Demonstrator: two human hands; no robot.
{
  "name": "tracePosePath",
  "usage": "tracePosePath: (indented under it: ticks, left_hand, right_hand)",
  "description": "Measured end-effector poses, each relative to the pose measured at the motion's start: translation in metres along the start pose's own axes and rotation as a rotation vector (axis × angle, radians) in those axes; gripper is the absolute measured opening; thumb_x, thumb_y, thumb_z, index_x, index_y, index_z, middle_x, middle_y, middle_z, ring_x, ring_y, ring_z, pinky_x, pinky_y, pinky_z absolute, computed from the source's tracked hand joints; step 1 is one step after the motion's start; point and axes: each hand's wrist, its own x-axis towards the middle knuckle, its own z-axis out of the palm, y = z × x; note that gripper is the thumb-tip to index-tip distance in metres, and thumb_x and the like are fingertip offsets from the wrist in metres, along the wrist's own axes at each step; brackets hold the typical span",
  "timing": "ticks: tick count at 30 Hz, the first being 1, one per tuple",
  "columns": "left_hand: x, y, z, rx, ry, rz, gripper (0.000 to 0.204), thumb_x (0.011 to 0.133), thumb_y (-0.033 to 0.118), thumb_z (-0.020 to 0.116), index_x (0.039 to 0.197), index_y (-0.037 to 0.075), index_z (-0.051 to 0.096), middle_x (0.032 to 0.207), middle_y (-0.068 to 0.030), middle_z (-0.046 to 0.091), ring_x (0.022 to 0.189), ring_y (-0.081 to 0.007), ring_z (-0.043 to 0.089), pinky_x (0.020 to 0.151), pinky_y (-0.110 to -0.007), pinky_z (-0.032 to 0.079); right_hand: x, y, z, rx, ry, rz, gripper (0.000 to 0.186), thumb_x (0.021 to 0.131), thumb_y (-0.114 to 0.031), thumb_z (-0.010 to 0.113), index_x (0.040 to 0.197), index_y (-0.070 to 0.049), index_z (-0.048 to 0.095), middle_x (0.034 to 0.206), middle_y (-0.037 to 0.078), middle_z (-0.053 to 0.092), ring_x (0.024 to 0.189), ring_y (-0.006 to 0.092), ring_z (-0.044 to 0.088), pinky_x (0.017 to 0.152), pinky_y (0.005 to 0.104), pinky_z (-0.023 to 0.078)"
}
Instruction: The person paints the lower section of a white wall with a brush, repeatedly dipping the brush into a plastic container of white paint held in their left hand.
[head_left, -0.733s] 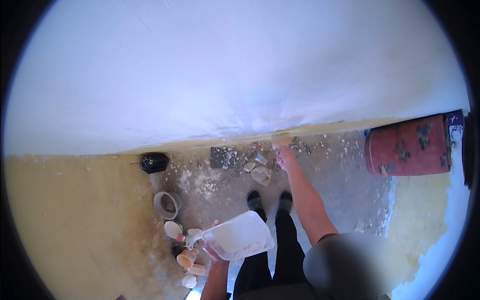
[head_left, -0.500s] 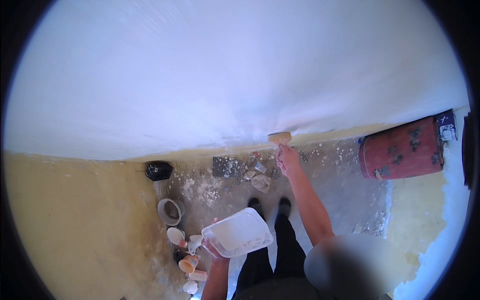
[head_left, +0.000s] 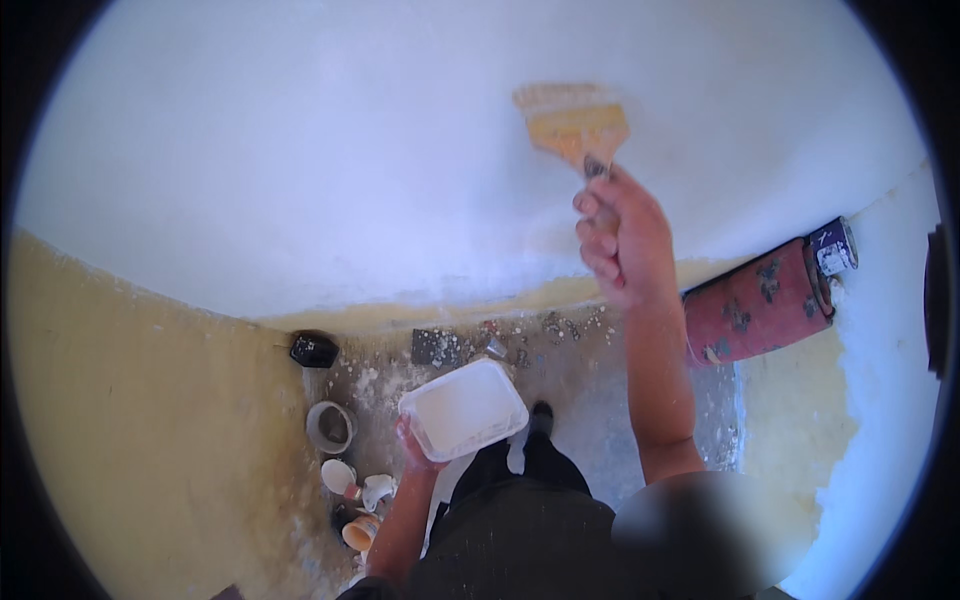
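My right hand [head_left: 630, 235] is raised in front of the white-painted wall [head_left: 330, 150], its fingers wrapped round the handle of a wide flat paintbrush [head_left: 578, 128]. The brush has a yellow-orange head and pale bristles pointing up and to the left. Whether the bristles touch the wall I cannot tell. Lower down, my left hand [head_left: 418, 445] grips a white rectangular plastic tub [head_left: 468, 408] by its left side. Whitish paint lies in the tub. Part of that hand is hidden behind it.
A dark red drum [head_left: 760, 305] stands at the right wall with a purple can [head_left: 833, 247] on it. Along the left yellow wall [head_left: 150, 400] are a black container [head_left: 314, 349], a grey bucket [head_left: 331, 427] and an orange tub [head_left: 360, 532]. Paint-spattered debris lies below the wall.
My right hand has lifted the paintbrush from the wall's lower edge up to a much higher spot. My left hand has brought the tub slightly up and to the left.
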Motion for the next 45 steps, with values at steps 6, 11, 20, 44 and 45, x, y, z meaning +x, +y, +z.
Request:
tracePosePath:
  ticks: [6,11,20,44,45]
  left_hand:
    - [-0.003,-0.001,0.002,-0.029,-0.085,0.005,0.077,0.081,0.060,0.050,0.138,0.009,0.040,0.132,-0.0151,0.050,0.119,-0.0369,0.051,0.096,-0.057,0.044]
    - [-0.010,0.001,-0.015,0.026,0.050,0.068,0.081,0.081,0.064,0.050,0.139,0.008,0.038,0.133,-0.0149,0.049,0.120,-0.0360,0.050,0.098,-0.055,0.043]
    - [-0.002,-0.005,0.012,0.000,-0.024,0.058,0.079,0.081,0.063,0.052,0.138,0.009,0.039,0.133,-0.0141,0.050,0.119,-0.0359,0.051,0.097,-0.055,0.044]
    - [-0.007,0.017,-0.001,-0.017,-0.069,0.068,0.075,0.084,0.060,0.047,0.138,0.009,0.040,0.133,-0.0141,0.050,0.119,-0.0358,0.051,0.097,-0.055,0.043]
    - [-0.007,0.015,0.003,-0.017,-0.077,0.068,0.075,0.084,0.060,0.046,0.138,0.009,0.040,0.133,-0.0140,0.050,0.120,-0.0358,0.051,0.097,-0.055,0.043]
  right_hand:
    - [0.031,0.083,-0.063,-0.134,-0.019,-0.013,0.023,0.096,-0.028,0.054,0.110,-0.011,0.051,0.070,0.000,0.050,0.043,0.0025,0.038,0.031,0.0178,0.026]
    - [0.058,0.227,-0.185,-0.092,0.088,0.218,0.024,0.095,-0.032,0.056,0.111,-0.015,0.052,0.068,0.000,0.049,0.042,0.0042,0.037,0.033,0.0187,0.026]
    - [0.088,0.279,-0.277,-0.093,0.524,0.510,0.015,0.091,-0.016,0.051,0.079,-0.007,0.051,0.058,0.002,0.044,0.038,0.0097,0.034,0.033,0.0243,0.023]
    - [0.048,0.244,-0.216,-0.037,0.347,0.376,0.017,0.094,-0.028,0.055,0.102,-0.013,0.054,0.071,0.002,0.051,0.043,0.0064,0.036,0.032,0.0191,0.025]
    - [0.049,0.252,-0.237,-0.046,0.418,0.441,0.015,0.094,-0.027,0.055,0.099,-0.013,0.053,0.070,0.002,0.050,0.043,0.0066,0.036,0.032,0.0191,0.024]
